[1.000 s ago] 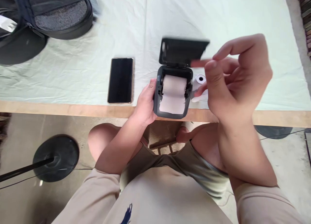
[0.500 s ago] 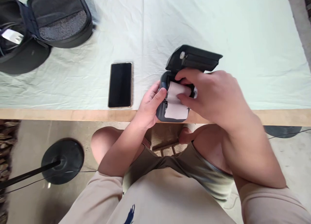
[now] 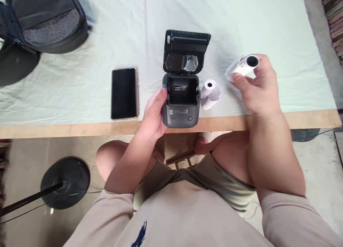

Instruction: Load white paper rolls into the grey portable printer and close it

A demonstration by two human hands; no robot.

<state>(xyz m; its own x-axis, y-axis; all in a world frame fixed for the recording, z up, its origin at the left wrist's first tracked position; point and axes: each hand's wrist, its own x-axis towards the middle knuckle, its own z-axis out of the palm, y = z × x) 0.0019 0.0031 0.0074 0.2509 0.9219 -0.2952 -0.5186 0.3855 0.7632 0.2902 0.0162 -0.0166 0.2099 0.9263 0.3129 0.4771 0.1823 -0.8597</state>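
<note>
My left hand (image 3: 154, 113) is closed on the left side of a small dark grey label printer (image 3: 180, 115) at the table's front edge. The printer's lid (image 3: 187, 50) stands raised, and its paper bay (image 3: 184, 91) holds no roll. Off to the right, my right hand (image 3: 261, 84) grips a white paper roll (image 3: 242, 66) above the cloth, its dark hollow core facing me. Another white paper roll (image 3: 207, 89), partly unwound, lies against the printer's right side.
A phone (image 3: 124, 93) lies face up left of the printer. An opened black case (image 3: 53, 22) sits at the back left on the pale cloth (image 3: 128, 33). A wooden strip (image 3: 80, 130) edges the table. Below stands a round black base (image 3: 65, 182) with a pole.
My right hand has lifted a paper roll out of the printer and carried it right. The second roll now shows beside the printer. My left hand still holds the printer, now turned more upright.
</note>
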